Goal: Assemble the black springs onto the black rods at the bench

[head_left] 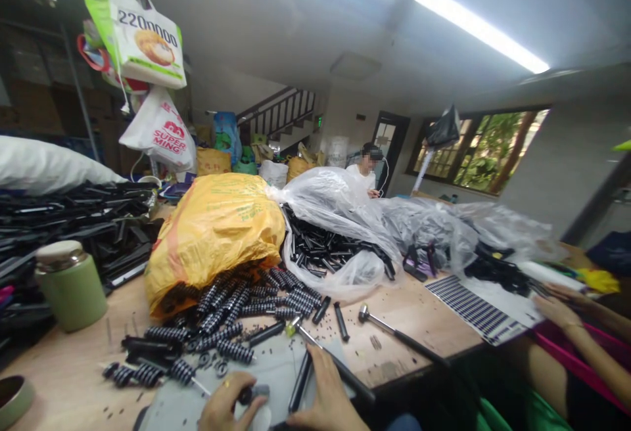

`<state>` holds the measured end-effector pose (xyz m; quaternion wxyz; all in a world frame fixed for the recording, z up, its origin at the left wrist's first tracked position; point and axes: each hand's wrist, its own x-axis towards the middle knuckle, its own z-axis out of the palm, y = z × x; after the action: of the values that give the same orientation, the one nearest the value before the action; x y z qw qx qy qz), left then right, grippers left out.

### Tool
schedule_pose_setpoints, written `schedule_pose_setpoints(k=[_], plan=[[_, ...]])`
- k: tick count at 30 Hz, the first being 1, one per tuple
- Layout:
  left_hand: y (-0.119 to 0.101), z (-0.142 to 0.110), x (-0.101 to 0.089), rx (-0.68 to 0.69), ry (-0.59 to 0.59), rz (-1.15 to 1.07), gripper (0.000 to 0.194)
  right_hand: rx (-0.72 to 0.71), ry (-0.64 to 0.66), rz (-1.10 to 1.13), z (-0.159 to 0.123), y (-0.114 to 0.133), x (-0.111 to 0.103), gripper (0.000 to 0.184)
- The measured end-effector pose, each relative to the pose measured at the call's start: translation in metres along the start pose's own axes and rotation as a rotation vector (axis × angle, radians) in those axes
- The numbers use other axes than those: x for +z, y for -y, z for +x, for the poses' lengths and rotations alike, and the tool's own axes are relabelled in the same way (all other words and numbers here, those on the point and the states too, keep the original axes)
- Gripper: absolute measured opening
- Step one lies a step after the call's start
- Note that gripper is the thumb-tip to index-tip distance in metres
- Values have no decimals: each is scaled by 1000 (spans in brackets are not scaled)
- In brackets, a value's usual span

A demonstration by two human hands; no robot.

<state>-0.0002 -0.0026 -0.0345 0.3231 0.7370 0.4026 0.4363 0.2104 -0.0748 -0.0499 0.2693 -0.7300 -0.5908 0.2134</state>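
My left hand [227,403], at the bottom of the view, pinches a small dark cylindrical part [246,394] between thumb and fingers. A pale round disc [262,418] shows just below it. My right hand [329,391] has its thumb and fingers at the two ends of a short black tube [300,384], gripping it over a grey mat [197,411]. A hammer [309,338] lies beside that hand, its dark handle passing partly behind the fingers. Left of the hands are black-and-white ribbed rollers [236,351] and small dark rings [220,368].
Ribbed rollers spill from a yellow sack [221,214]. Behind, a clear plastic bag [355,280] holds black tubes. A second hammer [389,327] lies to the right. A green flask [71,286] stands left. A co-worker's hands [559,306] are beside a striped sheet [476,306].
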Motion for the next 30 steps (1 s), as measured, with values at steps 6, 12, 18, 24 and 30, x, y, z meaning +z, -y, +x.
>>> schedule_pose_setpoints(k=[6, 12, 18, 24, 30], plan=[[-20, 17, 42, -218, -28, -331, 48, 15, -3, 13, -1, -2, 1, 115], [-36, 22, 54, -526, 80, -667, 68, -268, 2, 254, -1, 6, -6, 120], [-62, 31, 32, -677, 136, -780, 63, -563, 27, 359, -5, 53, -26, 118], [-80, 32, 16, -637, 92, -882, 31, -584, 66, 365, -7, 81, -35, 115], [-86, 29, 17, -620, 93, -890, 35, -550, 74, 394, -4, 82, -32, 116]])
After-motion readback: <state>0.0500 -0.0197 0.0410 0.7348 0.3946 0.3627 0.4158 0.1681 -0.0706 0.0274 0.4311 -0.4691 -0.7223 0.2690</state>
